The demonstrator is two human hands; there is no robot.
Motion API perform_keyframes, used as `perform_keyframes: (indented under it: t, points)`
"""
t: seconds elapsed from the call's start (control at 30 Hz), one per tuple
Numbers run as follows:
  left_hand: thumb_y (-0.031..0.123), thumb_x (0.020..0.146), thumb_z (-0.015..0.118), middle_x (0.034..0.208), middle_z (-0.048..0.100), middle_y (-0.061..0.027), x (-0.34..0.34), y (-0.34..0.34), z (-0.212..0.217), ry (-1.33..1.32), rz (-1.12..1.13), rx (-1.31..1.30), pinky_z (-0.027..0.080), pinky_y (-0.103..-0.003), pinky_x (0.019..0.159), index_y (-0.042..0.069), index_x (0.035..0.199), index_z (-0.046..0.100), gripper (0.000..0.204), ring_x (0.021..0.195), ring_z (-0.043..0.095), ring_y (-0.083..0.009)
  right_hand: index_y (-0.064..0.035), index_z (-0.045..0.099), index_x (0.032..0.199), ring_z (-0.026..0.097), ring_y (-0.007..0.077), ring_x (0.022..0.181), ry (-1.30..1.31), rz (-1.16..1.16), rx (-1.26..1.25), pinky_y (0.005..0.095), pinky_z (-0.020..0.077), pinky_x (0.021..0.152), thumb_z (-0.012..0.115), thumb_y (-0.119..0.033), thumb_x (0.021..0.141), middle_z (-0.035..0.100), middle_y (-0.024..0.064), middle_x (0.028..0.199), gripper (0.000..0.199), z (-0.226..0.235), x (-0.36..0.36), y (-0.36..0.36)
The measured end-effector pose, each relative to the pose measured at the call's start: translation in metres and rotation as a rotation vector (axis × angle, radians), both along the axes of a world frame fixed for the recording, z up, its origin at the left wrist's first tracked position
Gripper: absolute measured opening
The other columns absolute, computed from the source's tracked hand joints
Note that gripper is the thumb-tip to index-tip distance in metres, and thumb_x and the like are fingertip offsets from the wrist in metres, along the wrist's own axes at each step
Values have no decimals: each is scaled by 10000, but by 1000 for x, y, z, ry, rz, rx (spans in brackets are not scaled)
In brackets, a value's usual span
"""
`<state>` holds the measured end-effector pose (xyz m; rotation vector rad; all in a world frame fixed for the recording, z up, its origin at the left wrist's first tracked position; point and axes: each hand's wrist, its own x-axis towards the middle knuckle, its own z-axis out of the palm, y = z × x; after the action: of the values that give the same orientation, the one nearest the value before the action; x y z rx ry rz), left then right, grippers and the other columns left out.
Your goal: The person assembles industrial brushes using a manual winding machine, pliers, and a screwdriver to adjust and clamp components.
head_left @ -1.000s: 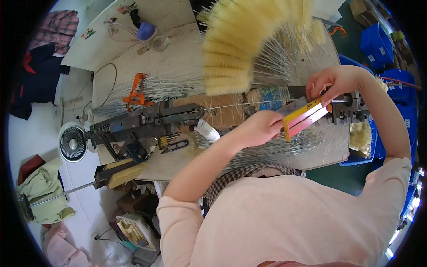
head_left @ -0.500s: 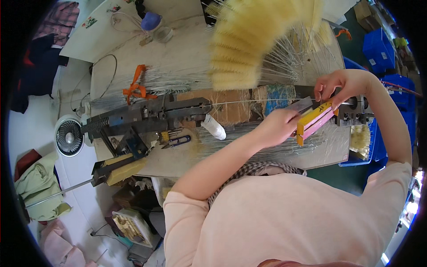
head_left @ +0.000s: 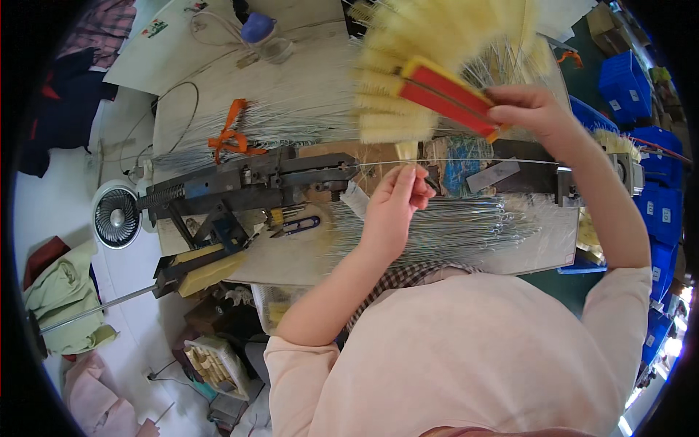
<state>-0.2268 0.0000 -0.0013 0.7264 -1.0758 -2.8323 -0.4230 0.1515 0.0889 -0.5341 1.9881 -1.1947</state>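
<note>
Overhead, a red and yellow flat tool (head_left: 445, 96) is raised above the bench, gripped at its right end by the right hand (head_left: 535, 113). Its left end lies against a blurred fan of pale yellow bristles (head_left: 429, 51), whose top is cut off by the frame. The left hand (head_left: 393, 207) pinches a thin wire (head_left: 466, 162) stretched level across the bench; what the fingertips enclose is too small to make out. Beneath lie loose wire bundles (head_left: 451, 229) on the worktable (head_left: 306, 262). A dark metal machine (head_left: 247, 182) sits left, with orange strapping (head_left: 231, 135) and a small fan (head_left: 116, 216) beyond.
</note>
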Motion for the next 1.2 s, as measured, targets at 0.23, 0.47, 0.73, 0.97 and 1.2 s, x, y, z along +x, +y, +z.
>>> perform_keyframes:
  t: [0.23, 0.47, 0.73, 0.97, 1.2]
  points:
    - [255, 932, 465, 744, 512, -4, 10, -14, 16, -158, -33, -19, 402, -239, 612, 43, 932, 536, 224, 718, 518, -133, 45, 570, 1100, 577, 128, 819, 58, 349, 76, 257, 452, 742, 634, -188, 792, 641, 93, 944, 392, -21, 27, -36]
    - [332, 928, 458, 714, 538, -2, 15, -31, 27, -260, -240, -22, 420, -238, 553, 27, 988, 549, 323, 731, 565, -135, 4, 608, 1056, 564, 129, 761, 29, 397, 171, 271, 451, 695, 568, -228, 841, 638, 68, 874, 319, -12, 24, -35]
    - [601, 884, 274, 1284, 407, -140, 5, -21, 27, 44, -26, 316, 263, -401, 1064, 0, 1289, 317, 726, 1184, 417, -246, -39, 620, 1032, 565, 196, 847, 519, 290, 57, 318, 455, 718, 586, -231, 817, 605, 84, 968, 290, -27, 49, -21]
    - [667, 836, 296, 1267, 431, -158, 3, -14, 23, 41, 106, 380, 303, -435, 1039, 6, 1278, 353, 797, 1157, 449, -290, -61, 561, 1085, 507, 285, 982, 1338, 317, 355, 390, 407, 873, 612, -68, 653, 534, 94, 1028, 435, -73, 89, 60]
    - [698, 822, 247, 1273, 468, -117, 7, -17, 18, 131, 12, 468, 253, -503, 1037, 61, 1318, 354, 814, 1211, 386, -327, -147, 583, 1046, 532, 229, 905, 1169, 437, 28, 408, 391, 864, 591, -79, 623, 545, 37, 916, 429, -62, 99, 63]
